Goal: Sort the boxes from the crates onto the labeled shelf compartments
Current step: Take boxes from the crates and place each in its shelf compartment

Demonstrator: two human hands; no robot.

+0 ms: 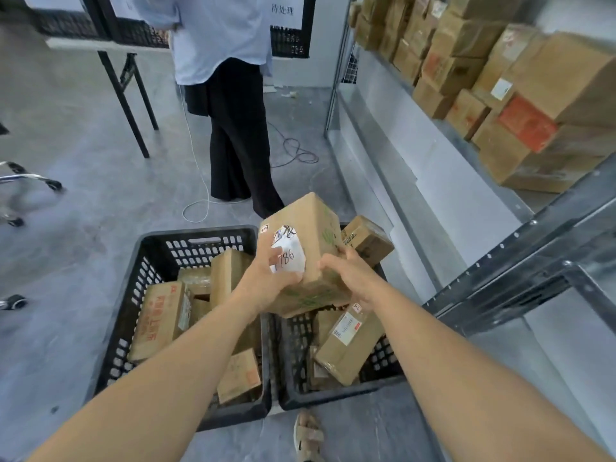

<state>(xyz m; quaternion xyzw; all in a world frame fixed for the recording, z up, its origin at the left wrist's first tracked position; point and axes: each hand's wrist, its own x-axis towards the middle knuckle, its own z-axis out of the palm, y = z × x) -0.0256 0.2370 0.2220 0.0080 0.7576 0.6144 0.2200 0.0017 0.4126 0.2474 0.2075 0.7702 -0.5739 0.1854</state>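
A brown cardboard box [306, 241] with green print and a white label bearing handwritten digits is tilted above two black slotted crates, gripped by the left hand [266, 278] and right hand [346, 271]. The left crate [200, 233] and right crate [333, 398] sit side by side on the floor. Each holds a jumble of taped brown boxes, some with red print [160, 320], one with a barcode label [350, 345]. On the right, the grey metal shelf [416, 168] carries stacked brown boxes [466, 61].

Head camera, steeply down, close above crates [206, 232]
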